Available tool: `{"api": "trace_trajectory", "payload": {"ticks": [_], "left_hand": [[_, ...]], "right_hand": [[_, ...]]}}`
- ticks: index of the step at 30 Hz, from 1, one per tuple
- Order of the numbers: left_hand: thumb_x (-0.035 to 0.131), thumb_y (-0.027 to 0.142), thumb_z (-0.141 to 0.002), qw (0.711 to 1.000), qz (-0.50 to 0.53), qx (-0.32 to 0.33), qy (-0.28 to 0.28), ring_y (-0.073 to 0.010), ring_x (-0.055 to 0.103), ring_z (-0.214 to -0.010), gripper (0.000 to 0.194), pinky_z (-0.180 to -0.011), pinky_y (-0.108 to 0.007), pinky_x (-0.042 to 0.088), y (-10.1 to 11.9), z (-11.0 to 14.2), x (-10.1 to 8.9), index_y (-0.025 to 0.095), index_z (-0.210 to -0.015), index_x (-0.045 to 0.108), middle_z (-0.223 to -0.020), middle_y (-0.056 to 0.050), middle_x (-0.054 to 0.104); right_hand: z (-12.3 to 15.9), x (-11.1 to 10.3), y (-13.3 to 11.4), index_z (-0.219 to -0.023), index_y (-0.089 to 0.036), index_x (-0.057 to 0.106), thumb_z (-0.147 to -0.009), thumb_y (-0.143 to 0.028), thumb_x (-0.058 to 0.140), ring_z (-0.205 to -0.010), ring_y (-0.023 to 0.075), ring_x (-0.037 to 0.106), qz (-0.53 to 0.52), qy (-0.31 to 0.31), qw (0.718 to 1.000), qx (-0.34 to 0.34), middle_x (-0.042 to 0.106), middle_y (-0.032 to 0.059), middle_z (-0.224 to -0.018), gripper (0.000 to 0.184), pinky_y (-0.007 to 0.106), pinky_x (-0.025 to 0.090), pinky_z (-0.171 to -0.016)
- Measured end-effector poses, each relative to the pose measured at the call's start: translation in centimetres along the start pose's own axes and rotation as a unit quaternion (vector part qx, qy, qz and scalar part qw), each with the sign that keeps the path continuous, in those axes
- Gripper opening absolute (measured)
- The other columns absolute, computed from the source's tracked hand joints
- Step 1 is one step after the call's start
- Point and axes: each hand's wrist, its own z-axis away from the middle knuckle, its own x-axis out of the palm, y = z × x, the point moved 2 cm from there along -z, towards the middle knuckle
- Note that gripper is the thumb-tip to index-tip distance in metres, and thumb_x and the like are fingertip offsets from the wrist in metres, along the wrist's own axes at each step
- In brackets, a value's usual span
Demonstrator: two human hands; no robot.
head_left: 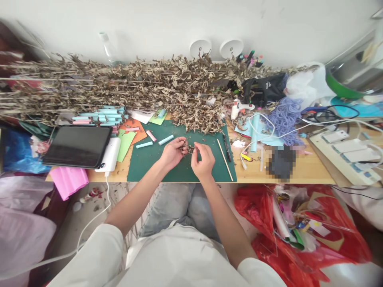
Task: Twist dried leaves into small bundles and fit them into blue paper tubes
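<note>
Over the green cutting mat [149,167], my left hand [173,153] is curled palm-up around a small clump of dried leaves [190,149]. My right hand [204,160] pinches the right side of that clump with thumb and fingertips. Two blue paper rolls [166,139] and a pink one [151,136] lie left of my hands. A wooden stick [224,159] and a black pen [226,146] are on the mat's right side. Behind the mat, a pile of loose dried leaves [200,117] spills onto it.
Long dried plant stalks [98,81] span the table's back along the wall. At left sit a tablet [79,146], a white power bank [111,155] and stacked paper rolls [104,116]. Right are a glue gun [242,107], purple yarn [284,119], cables and a power strip [347,149].
</note>
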Motion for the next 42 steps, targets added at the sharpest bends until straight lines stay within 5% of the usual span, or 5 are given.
{"api": "trace_trajectory", "payload": {"ticks": [7, 10, 19, 26, 42], "left_hand": [[0.051, 0.007, -0.089, 0.995, 0.098, -0.012, 0.022, -0.0096, 0.052, -0.063, 0.012, -0.061, -0.02, 0.044, 0.1, 0.1, 0.5, 0.014, -0.085, 0.06, -0.072, -0.002, 0.054], [0.051, 0.008, -0.091, 0.993, 0.114, -0.01, 0.041, -0.0109, 0.054, -0.065, 0.013, -0.067, -0.022, 0.047, -0.2, 0.2, 0.6, 0.015, -0.084, 0.059, -0.073, -0.002, 0.055], [0.052, 0.003, -0.086, 0.998, 0.026, 0.059, 0.005, -0.0116, 0.059, -0.07, 0.014, -0.071, -0.022, 0.046, -1.6, 0.6, 1.2, 0.014, -0.084, 0.061, -0.073, -0.004, 0.061], [0.077, 0.012, -0.074, 0.995, -0.044, 0.085, 0.028, -0.0117, 0.065, -0.074, 0.017, -0.075, -0.024, 0.051, -2.0, 1.0, 0.5, 0.014, -0.083, 0.062, -0.076, -0.001, 0.065], [0.092, 0.026, -0.062, 0.987, -0.153, 0.041, 0.008, -0.0145, 0.07, -0.083, 0.036, -0.087, -0.03, 0.057, -1.1, 1.4, -1.2, 0.012, -0.092, 0.079, -0.093, -0.008, 0.076]], "right_hand": [[0.2, 0.1, -0.5, -0.105, -0.022, 0.062, -0.09, -0.027, 0.062, -0.067, 0.0162, 0.06, -0.046, -0.099, 0.994, 0.0, 0.064, 0.0017, -0.075, 0.015, 0.03, 0.055, -0.065], [0.3, 0.5, -0.4, -0.099, -0.022, 0.063, -0.092, -0.023, 0.06, -0.074, 0.016, 0.064, -0.063, -0.136, 0.989, -0.005, 0.068, 0.0033, -0.081, 0.007, 0.03, 0.056, -0.071], [0.3, 0.6, 0.1, -0.098, -0.023, 0.068, -0.094, -0.019, 0.058, -0.085, 0.0184, 0.068, -0.029, -0.075, 0.997, 0.001, 0.071, 0.0067, -0.09, 0.012, 0.033, 0.059, -0.077], [0.3, 0.5, 0.4, -0.13, -0.024, 0.058, -0.094, -0.026, 0.06, -0.082, 0.0176, 0.066, -0.009, -0.057, 0.998, 0.033, 0.069, 0.0048, -0.09, 0.036, 0.034, 0.06, -0.077], [-0.3, -0.2, 0.1, -0.095, -0.023, 0.073, -0.094, -0.023, 0.059, -0.084, 0.0166, 0.071, -0.057, -0.029, 0.996, 0.069, 0.073, 0.0064, -0.091, 0.014, 0.031, 0.062, -0.074]]}}
